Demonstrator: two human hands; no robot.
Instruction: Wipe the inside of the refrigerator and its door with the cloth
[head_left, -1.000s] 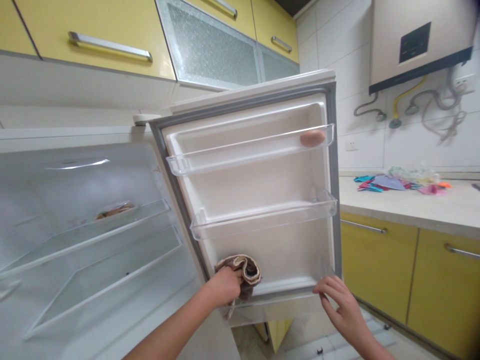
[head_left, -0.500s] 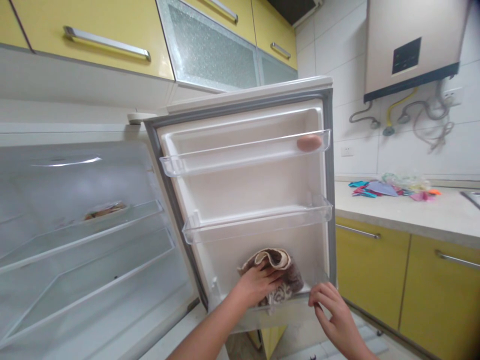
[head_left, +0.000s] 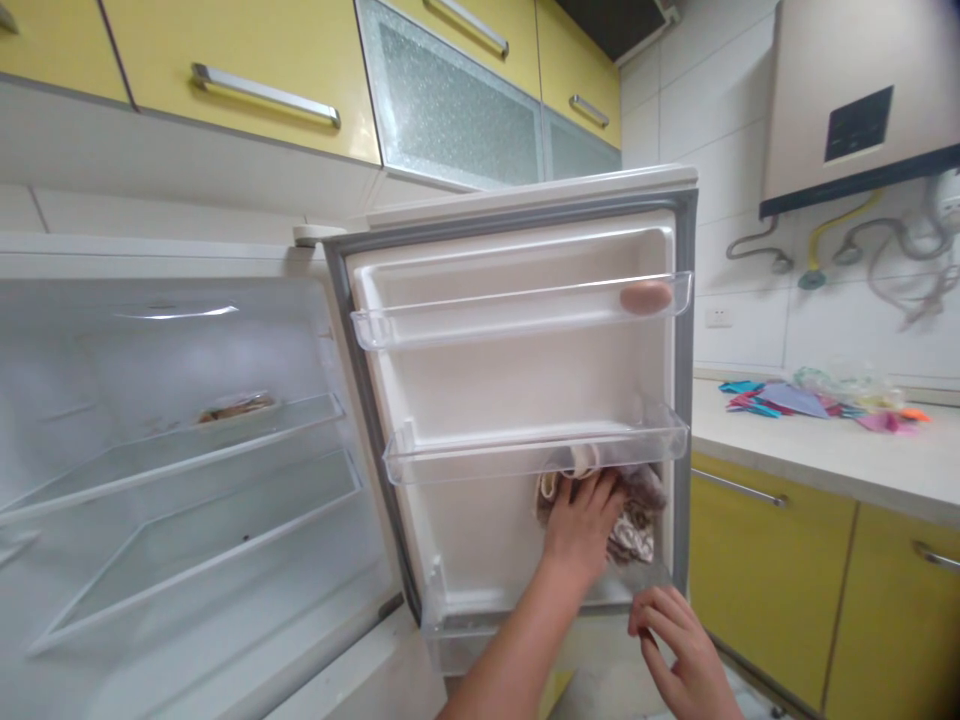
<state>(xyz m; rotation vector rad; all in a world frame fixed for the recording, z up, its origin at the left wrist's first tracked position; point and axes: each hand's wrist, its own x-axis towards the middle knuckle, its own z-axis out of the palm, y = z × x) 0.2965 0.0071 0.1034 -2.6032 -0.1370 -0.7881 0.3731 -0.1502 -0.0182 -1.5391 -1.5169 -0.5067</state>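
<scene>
My left hand (head_left: 585, 525) presses a bunched brown-and-cream patterned cloth (head_left: 637, 525) against the inner panel of the open fridge door (head_left: 480, 385). The cloth is just under the clear middle door shelf (head_left: 465, 462), its upper part seen through the plastic. With fingers curled, my right hand (head_left: 671, 635) is at the right end of the clear bottom door shelf (head_left: 465, 628) and seems to grip its edge. An egg (head_left: 645, 296) lies at the right end of the top door shelf (head_left: 450, 325).
Left of the door, the fridge interior has glass shelves (head_left: 195, 530) and a wrapped food tray (head_left: 238, 408). At right, colourful cloths (head_left: 795, 400) and a plastic bag lie on the counter (head_left: 757, 440). Yellow cabinets (head_left: 772, 560) stand below, and a water heater (head_left: 855, 100) hangs above.
My left hand has moved the cloth up and right, from the bottom shelf area to just below the middle shelf. My right hand stays at the bottom shelf's corner. The view has shifted slightly left.
</scene>
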